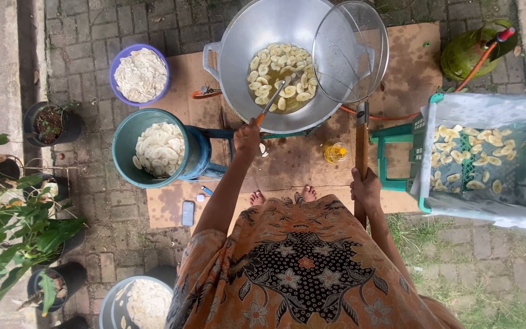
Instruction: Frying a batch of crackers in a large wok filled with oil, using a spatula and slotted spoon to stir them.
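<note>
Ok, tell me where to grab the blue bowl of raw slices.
Grip the blue bowl by its rim, hands on opposite sides, coming from above. It is round, shows no handles, and the slices fill it, so probably keep it level.

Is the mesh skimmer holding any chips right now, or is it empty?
Empty: the skimmer in the right hand shows bare mesh; chips float in the wok.

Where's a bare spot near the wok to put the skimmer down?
Bare cardboard lies right of the wok, up toward the green gas cylinder; more lies between the oil bottle and the feet. Left is crowded: purple bowl, teal bucket, blue stool, phone. The crate is full.
</note>
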